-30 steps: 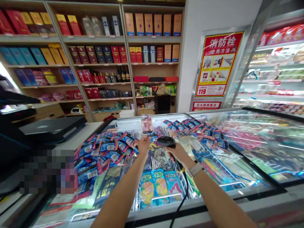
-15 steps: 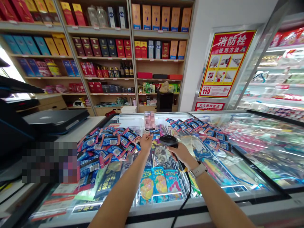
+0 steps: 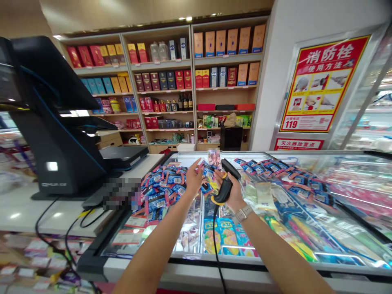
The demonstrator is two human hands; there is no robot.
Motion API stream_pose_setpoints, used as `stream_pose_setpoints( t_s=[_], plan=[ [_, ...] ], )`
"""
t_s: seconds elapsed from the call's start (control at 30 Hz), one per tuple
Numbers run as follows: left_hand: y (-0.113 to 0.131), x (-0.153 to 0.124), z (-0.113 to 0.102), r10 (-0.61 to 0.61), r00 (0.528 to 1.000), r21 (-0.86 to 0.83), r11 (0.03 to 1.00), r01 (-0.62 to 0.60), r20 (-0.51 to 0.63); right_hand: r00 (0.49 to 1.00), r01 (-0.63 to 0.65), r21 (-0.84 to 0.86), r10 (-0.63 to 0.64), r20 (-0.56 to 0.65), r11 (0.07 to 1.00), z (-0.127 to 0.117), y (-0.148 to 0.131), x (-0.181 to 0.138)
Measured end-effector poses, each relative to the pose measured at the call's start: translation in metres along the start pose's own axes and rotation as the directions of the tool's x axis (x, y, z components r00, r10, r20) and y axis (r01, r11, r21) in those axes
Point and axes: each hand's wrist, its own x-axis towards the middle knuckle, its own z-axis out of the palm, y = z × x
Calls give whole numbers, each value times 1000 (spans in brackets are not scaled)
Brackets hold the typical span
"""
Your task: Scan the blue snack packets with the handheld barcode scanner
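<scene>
My right hand [image 3: 233,195] is closed around a black barcode scanner [image 3: 227,182] with a yellow ring. It holds the scanner upright over the glass-topped freezer [image 3: 190,261], and the cable hangs down toward me. A small upright phone-like object [image 3: 214,158] stands just above my right fingertips, and I cannot tell what supports it. My left hand [image 3: 194,179] is beside it on the left, with fingers stretched toward it and nothing gripped. Several blue and red snack packets [image 3: 165,181] lie on the freezer lid under my left hand.
A black checkout terminal [image 3: 52,122] stands on the white counter [image 3: 24,212] at left, with cables trailing off it. Wooden shelves of boxed goods and bottles [image 3: 171,81] line the back wall. A red fire-hydrant poster [image 3: 323,83] and a lit refrigerated case [image 3: 373,122] are at right.
The view has swung left and up, bringing the terminal into sight. My right hand tipped the scanner upright. My left hand let its fingers open, and the phone-like object now sits above my right hand.
</scene>
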Motion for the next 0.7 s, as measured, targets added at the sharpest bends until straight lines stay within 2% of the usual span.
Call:
stream_pose_setpoints(
  t_s=[0.07,0.17,0.23,0.3,0.4,0.5,0.7],
  plan=[
    [6,13,-45,153,983,148,979,-138,-97,997,-51,37,49,57,998,28,21,4],
    [4,28,-106,263,952,379,906,-188,-157,981,-149,81,138,133,985,67,58,11],
    [-5,33,-136,275,954,512,840,-179,-117,967,-212,110,193,166,971,86,83,17],
    [-18,32,-155,243,969,616,769,-172,-34,951,-272,113,249,184,956,97,107,22],
    [-40,28,-168,196,980,690,704,-170,42,932,-340,75,325,159,938,100,134,29],
    [-55,24,-169,179,982,684,709,-174,64,931,-354,50,347,116,934,96,150,33],
    [-60,23,-171,158,982,669,719,-185,101,944,-327,29,325,47,945,99,154,31]
  ],
)
